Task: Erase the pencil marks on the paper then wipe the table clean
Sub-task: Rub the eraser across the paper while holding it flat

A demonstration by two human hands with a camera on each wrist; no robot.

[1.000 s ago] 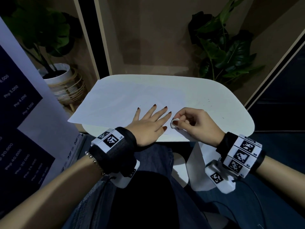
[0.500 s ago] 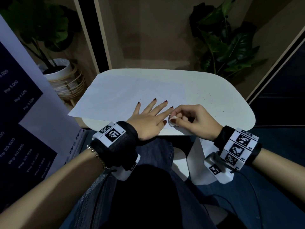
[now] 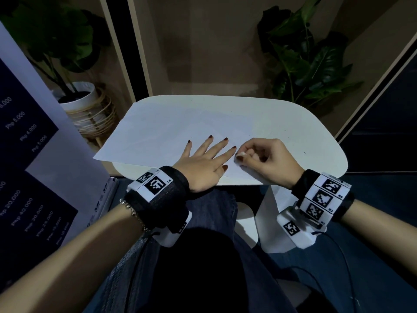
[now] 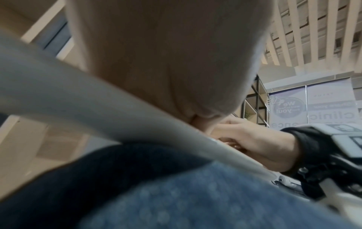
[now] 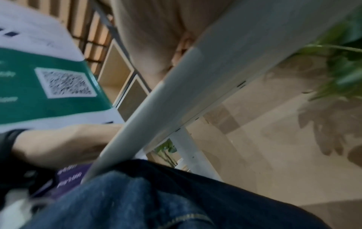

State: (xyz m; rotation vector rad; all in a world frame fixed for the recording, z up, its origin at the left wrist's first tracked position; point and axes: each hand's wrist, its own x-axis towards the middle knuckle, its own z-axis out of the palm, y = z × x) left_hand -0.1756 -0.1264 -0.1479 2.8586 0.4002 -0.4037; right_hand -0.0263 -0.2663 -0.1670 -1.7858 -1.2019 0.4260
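A: Left hand [image 3: 203, 164] lies flat, fingers spread and straight, pinning the paper [image 3: 171, 129] to the table [image 3: 316, 141]. That looks like an anchor, so the sheet won't slide or crease under rubbing.

B: And the right hand [image 3: 264, 159] sits at three o'clock of it, fingers curled, thumb and forefinger pinching a small white eraser [image 3: 239, 155] against the sheet's near edge, just off the left forefinger's tip.

A: Close pairing there. Bracing right beside the rubbing spot probably keeps the paper taut where the load falls.

B: Where does the paper lie?

A: Across the tabletop from nine o'clock toward centre, its left corner overhanging the rim. Pencil marks are too faint to make out from the head view.

B: Dark specks dot the bare table out at two o'clock, likely eraser crumbs, so wiping is not yet done.

A: The wrist views show only the table's underside, jeans and a blurred palm. No cloth is visible.
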